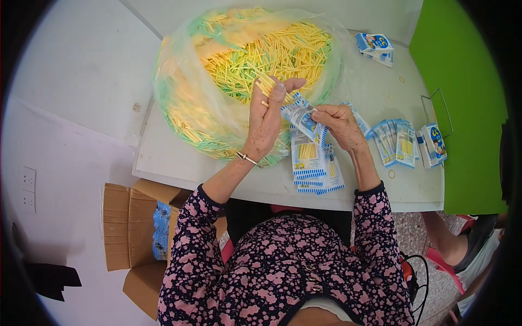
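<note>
My left hand is closed around a small bunch of thin yellow sticks, beside a blue-and-white packet. My right hand pinches that packet at its edge, holding it tilted with its upper end against the sticks. Whether any sticks are inside its mouth I cannot tell. Behind my left hand a large clear plastic bag stands open, full of yellow and green sticks. Below my hands lies an overlapping pile of packets, with yellow sticks showing through their windows.
More packets lie in a row at the right, beside a bundled stack. Further packets rest at the back right. A green panel with a wire handle bounds the table. An open cardboard box stands lower left; another person's arm shows lower right.
</note>
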The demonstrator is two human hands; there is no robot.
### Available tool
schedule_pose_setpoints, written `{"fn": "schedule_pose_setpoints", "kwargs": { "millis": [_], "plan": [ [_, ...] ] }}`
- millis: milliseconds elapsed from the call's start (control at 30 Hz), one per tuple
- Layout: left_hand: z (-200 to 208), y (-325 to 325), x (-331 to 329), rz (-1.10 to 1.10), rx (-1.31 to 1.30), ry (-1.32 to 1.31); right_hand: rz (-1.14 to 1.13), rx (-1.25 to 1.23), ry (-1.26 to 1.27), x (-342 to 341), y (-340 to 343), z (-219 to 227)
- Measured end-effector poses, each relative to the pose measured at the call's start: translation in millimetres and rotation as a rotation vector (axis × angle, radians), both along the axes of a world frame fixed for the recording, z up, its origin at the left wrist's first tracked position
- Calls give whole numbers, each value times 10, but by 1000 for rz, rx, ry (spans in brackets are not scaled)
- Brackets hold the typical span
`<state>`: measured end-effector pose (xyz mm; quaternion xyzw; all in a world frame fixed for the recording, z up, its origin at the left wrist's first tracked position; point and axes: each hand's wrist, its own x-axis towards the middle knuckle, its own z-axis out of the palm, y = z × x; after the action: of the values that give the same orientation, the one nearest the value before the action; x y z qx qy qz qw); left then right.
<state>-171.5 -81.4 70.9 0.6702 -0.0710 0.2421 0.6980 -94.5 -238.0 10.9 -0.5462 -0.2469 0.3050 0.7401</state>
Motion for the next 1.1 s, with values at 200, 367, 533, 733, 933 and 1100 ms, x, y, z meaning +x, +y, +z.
{"fn": "schedule_pose_setpoints", "kwargs": {
  "millis": [200,367,533,733,933,1100],
  "plan": [
    [10,62,60,-85,-5,212,-58,75,9,10,109,-7],
    [111,334,285,-131,-34,222,-117,53,-42,124,350,176],
    [248,558,495,-14,-4,113,-162,131,-147,274,622,350],
    [297,832,503,70,583,148,-168,196,-138,374,788,250],
    [353,888,506,-66,706,232,-81,217,-59,346,754,272],
    [387,707,502,-140,443,179,84,39,-50,352,546,339]
  ]
}}
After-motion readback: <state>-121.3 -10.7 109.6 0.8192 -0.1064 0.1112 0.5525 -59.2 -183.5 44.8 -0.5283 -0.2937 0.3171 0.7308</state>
